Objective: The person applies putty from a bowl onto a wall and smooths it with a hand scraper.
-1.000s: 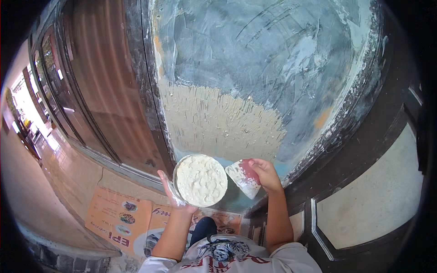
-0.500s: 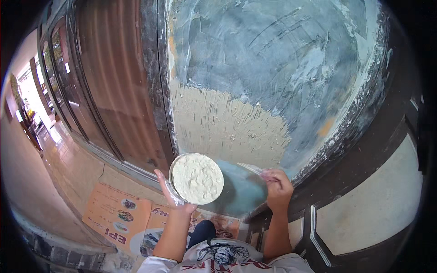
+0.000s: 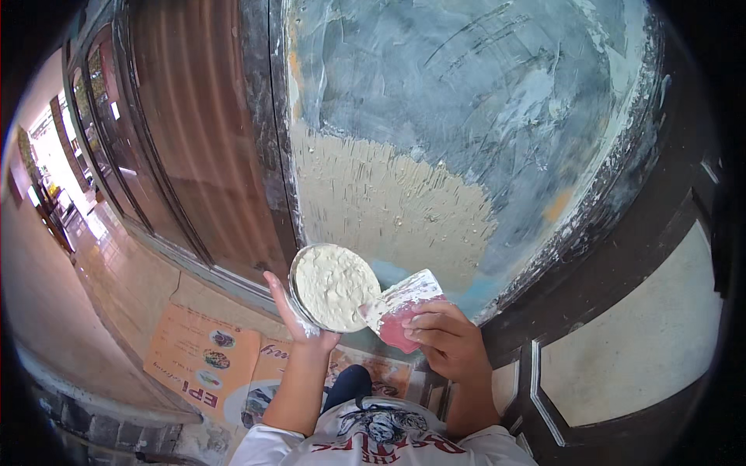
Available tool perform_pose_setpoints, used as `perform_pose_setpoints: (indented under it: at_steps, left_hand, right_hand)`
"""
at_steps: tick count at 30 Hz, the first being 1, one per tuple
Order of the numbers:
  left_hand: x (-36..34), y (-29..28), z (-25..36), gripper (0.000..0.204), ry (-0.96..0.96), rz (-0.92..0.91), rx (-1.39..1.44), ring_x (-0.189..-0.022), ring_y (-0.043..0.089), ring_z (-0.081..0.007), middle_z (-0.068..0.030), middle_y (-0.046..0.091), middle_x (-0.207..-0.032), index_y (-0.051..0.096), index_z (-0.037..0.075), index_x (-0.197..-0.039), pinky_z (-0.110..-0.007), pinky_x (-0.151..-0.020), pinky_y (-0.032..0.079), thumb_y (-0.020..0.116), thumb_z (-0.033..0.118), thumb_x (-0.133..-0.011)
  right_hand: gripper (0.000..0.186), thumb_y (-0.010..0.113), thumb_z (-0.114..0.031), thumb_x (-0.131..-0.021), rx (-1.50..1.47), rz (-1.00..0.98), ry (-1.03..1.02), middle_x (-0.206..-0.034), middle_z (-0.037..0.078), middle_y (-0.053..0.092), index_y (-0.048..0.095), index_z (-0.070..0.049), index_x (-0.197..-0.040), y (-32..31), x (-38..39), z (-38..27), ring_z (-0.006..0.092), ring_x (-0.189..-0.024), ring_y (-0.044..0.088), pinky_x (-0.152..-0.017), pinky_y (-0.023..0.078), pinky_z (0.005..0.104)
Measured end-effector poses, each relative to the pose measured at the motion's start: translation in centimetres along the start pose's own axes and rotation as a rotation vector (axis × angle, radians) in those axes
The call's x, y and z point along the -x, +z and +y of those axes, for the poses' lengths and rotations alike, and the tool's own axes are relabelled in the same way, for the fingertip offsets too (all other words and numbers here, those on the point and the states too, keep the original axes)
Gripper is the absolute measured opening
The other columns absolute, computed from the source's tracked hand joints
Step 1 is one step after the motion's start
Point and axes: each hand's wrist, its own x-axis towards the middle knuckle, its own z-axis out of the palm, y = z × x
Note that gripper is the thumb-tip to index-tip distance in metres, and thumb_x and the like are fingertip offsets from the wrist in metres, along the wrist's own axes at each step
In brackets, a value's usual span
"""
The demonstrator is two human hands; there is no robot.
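My left hand (image 3: 299, 318) holds up a round metal bowl (image 3: 330, 287) filled with off-white putty. My right hand (image 3: 447, 342) grips a pink-handled putty scraper (image 3: 404, 299), whose white-smeared blade touches the bowl's right rim. Both are raised in front of a wall panel (image 3: 466, 101) that is blue-grey above, with a rough beige putty patch (image 3: 381, 202) on its lower left part.
A brown ribbed door (image 3: 202, 140) stands to the left of the panel. A dark frame with a pale inset panel (image 3: 637, 334) is at the right. Orange printed sheets (image 3: 202, 357) lie on the floor below. A tiled corridor (image 3: 70, 225) runs off at far left.
The scraper went from beside the bowl to flat against the wall, and is now back at the bowl's right rim. The bowl has stayed about where it was.
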Motion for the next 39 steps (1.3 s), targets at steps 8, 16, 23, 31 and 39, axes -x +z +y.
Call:
perform_pose_setpoints:
  at_steps: [8, 16, 23, 31, 39]
  left_hand:
    - [-0.4, -0.6, -0.2, 0.096, -0.011, -0.026, -0.024, -0.12, 0.06, -0.0349, -0.018, 0.058, -0.136, 0.051, 0.001, -0.138, -0.05, -0.102, 0.049, 0.036, 0.082, -0.089]
    - [-0.5, -0.7, 0.2, 0.099, -0.029, -0.019, 0.015, -0.119, 0.06, -0.0338, -0.017, 0.059, -0.134, 0.051, 0.002, -0.138, -0.048, -0.101, 0.05, 0.035, 0.085, -0.087]
    - [-0.6, -1.2, 0.7, 0.097, -0.043, -0.028, 0.058, -0.118, 0.061, -0.0335, -0.0168, 0.06, -0.133, 0.051, 0.002, -0.138, -0.047, -0.1, 0.05, 0.034, 0.083, -0.088]
    - [-1.9, -1.7, 0.4, 0.097, -0.047, -0.025, 0.022, -0.118, 0.061, -0.0354, -0.0191, 0.06, -0.133, 0.052, 0.0, -0.137, -0.049, -0.101, 0.05, 0.035, 0.083, -0.088]
    - [-2.5, -1.0, 2.9, 0.105, -0.116, -0.069, 0.119, -0.123, 0.057, -0.0372, -0.0197, 0.054, -0.14, 0.048, 0.0, -0.142, -0.052, -0.103, 0.048, 0.038, 0.086, -0.084]
  right_hand:
    - [0.029, 0.07, 0.012, -0.065, -0.023, -0.065, -0.005, -0.097, 0.009, 0.07, 0.071, -0.003, -0.091, 0.2, -0.3, -0.3, 0.0316, -0.098, 0.067, -0.086, 0.055, 0.0415]
    - [0.031, 0.069, 0.013, -0.062, -0.036, -0.044, -0.01, -0.098, 0.009, 0.071, 0.07, -0.002, -0.089, 1.4, -0.8, 0.2, 0.0313, -0.098, 0.067, -0.086, 0.054, 0.0405]
    - [0.032, 0.072, 0.013, -0.059, -0.068, -0.04, -0.003, -0.097, 0.008, 0.072, 0.069, -0.003, -0.087, 2.3, -1.1, 0.8, 0.0302, -0.097, 0.068, -0.086, 0.054, 0.0398]
    - [0.032, 0.072, 0.015, -0.063, -0.112, 0.102, 0.001, -0.098, 0.009, 0.073, 0.07, -0.002, -0.089, 3.3, -1.5, 1.3, 0.031, -0.099, 0.069, -0.087, 0.054, 0.0406]
    - [0.015, 0.071, 0.011, -0.079, -0.239, 0.364, 0.114, -0.099, 0.016, 0.07, 0.065, 0.003, -0.09, 5.5, -2.7, 2.6, 0.0302, -0.096, 0.068, -0.093, 0.052, 0.0417]
